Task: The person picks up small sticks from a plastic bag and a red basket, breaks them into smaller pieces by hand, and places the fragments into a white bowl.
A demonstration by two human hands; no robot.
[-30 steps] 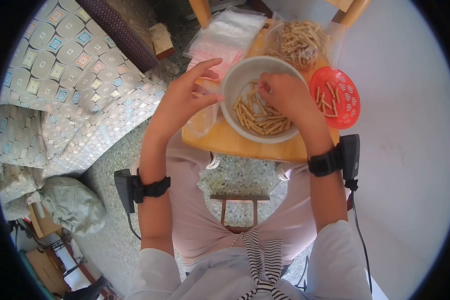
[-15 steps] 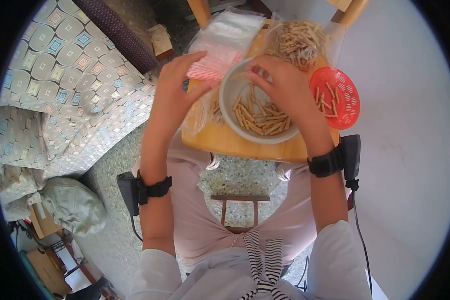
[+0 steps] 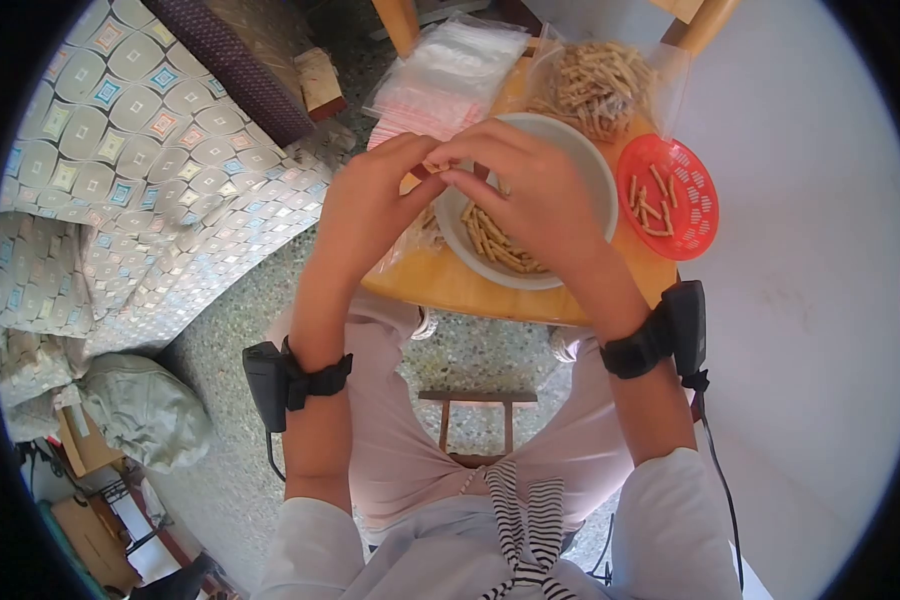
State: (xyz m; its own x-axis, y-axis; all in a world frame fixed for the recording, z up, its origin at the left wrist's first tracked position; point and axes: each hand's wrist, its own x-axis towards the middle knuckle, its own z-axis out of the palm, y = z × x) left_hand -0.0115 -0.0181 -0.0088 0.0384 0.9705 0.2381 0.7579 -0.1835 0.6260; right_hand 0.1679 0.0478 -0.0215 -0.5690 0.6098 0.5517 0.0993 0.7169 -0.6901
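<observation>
Upper centre, beside the white bowl (image 3: 588, 165), left hand (image 3: 370, 205) and right hand (image 3: 532, 200) pinch the small clear bag (image 3: 415, 240) in narrow grips; it looks light, limp, slippery, best held at its mouth.

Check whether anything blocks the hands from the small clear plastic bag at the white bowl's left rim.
Nothing visible does. Left hand and right hand meet fingertip to fingertip right above the small clear plastic bag, beside the round white bowl of tan sticks.
</observation>
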